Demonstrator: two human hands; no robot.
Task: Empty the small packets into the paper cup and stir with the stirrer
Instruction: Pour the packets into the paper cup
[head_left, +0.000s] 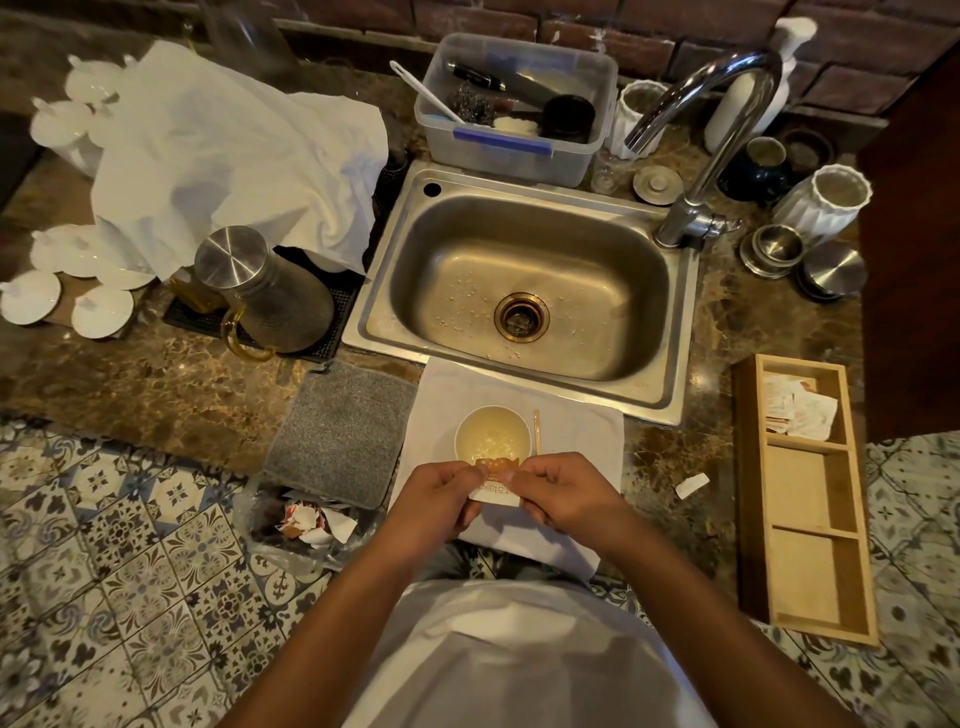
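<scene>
Both hands, left hand (441, 491) and right hand (558, 491), pinch the packet (497, 491) shut-fingered, tearing it over the paper cup (492, 435) (stirrer (538, 432) waits); next, tip it in.

I count one paper cup (492, 435), one stirrer (538, 432) beside it, one packet (496, 492) in my two hands, and a small pile of packets (797, 411) in the wooden box (808, 545) with three parts.

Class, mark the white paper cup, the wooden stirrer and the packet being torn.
White paper cup (492, 435), head view: pale inner wall.
Thin wooden stirrer (538, 431), head view: mid-shaft, beside the cup.
Small white packet (496, 493), head view: printed face between both hands.
</scene>
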